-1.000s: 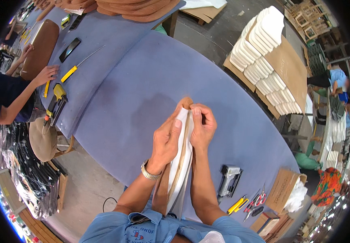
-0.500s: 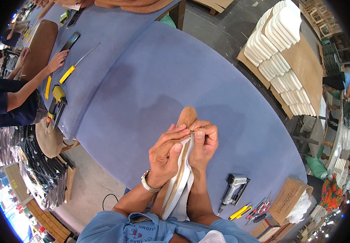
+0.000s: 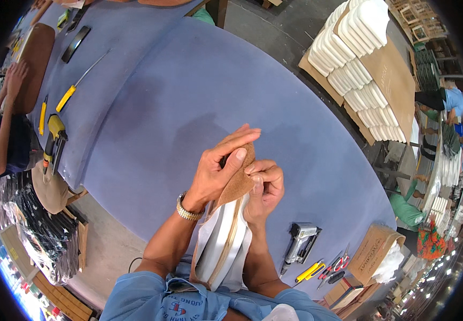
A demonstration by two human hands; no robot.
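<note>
Held on edge against my body is a padded panel (image 3: 222, 245), with white foam on both sides of a thin wooden edge. Brown fabric (image 3: 237, 184) covers its far end, and a pale lining hangs loose along the sides. My left hand (image 3: 215, 170), with a metal watch on its wrist, grips that far end; the fingers lie straight along the fabric and the thumb presses on it. Just to the right, my right hand (image 3: 266, 188) is closed in a pinch on the fabric's edge.
On the blue table (image 3: 151, 134) at lower right lie a staple gun (image 3: 299, 246), yellow cutters (image 3: 310, 271), red-handled scissors (image 3: 339, 263) and an open carton (image 3: 373, 254). At left are a screwdriver (image 3: 66, 99), another staple gun (image 3: 56, 131) and a co-worker's arm (image 3: 6, 107). White foam pieces (image 3: 349, 69) stand stacked far right.
My left hand has moved up over the far end, fingers now straight. The brown fabric is drawn over more of the front edge. At left, the co-worker's hand has left the black tool.
</note>
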